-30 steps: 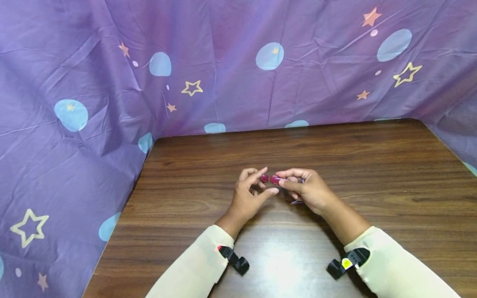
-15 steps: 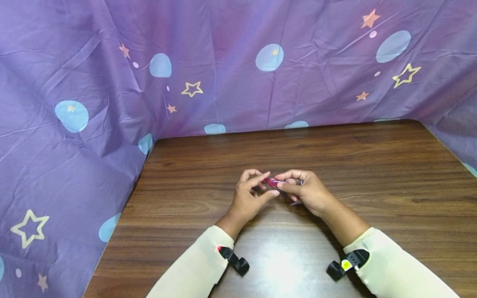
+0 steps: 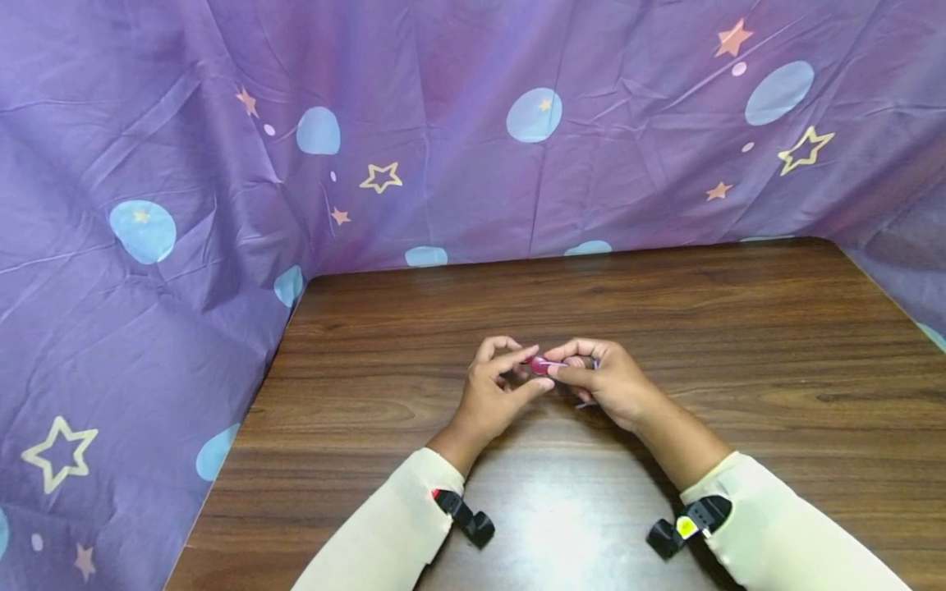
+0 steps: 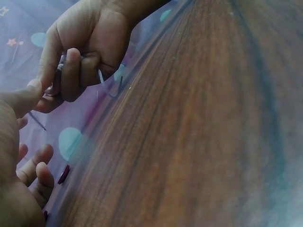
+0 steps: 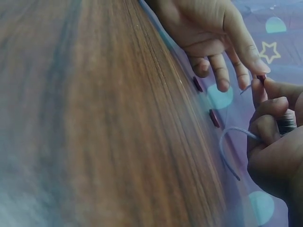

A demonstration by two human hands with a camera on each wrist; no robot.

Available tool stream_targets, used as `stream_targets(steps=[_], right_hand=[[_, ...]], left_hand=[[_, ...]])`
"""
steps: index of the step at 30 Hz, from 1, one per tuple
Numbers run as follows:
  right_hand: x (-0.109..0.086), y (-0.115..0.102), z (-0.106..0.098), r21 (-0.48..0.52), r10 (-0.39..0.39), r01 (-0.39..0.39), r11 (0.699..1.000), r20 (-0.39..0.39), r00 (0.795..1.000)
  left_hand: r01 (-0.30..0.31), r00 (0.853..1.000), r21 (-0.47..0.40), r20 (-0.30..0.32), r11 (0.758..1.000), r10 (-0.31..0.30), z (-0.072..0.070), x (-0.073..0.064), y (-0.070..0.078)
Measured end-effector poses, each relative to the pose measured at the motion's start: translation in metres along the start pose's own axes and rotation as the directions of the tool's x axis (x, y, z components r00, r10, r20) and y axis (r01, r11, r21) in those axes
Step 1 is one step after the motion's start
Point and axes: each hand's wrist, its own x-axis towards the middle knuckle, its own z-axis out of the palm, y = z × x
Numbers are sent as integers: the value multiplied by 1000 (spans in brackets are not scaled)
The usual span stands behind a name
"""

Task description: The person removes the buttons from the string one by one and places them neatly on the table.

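Observation:
A small magenta disc that looks like a button (image 3: 539, 366) is held between both hands above the table. My right hand (image 3: 613, 382) pinches its right side with thumb and index finger. A lilac cord (image 5: 227, 142) runs through that hand's curled fingers, one end hanging loose; a short dark end shows by the button. My left hand (image 3: 497, 390) holds the button's left side between thumb and index fingertip, its other fingers spread loosely. Whether the cord passes through the button is hidden by the fingers.
Two more dark red discs, a nearer one (image 5: 214, 118) and a farther one (image 5: 197, 84), lie on the brown wooden table (image 3: 414, 312). A purple patterned cloth (image 3: 458, 164) hangs behind the table and along its sides.
The button in my right hand has moved slightly left and toward me, between my left thumb and index finger. My left fingers have closed in on it.

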Motion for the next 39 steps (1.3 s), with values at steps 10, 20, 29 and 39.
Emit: stream_targets(steps=[10,20,29,39], right_hand=[[0,1,0,-18,-18,17,1000,-3,1000],[0,-1,0,-35,-14,13,999,-29,999],[-1,-2,0,-7,-6,5,1000,-32,999],[0,-1,0,25,-6,7,1000,-52,999]], left_hand=[[1,1000,15,-5,1000,-1,0,-1,0],[-10,999,7,-32,1000,10,1,0,-1],[-5,999,8,-34,1000,5,1,0,-1],[6,999,-5,-37,1000,-6,1,0,-2]])
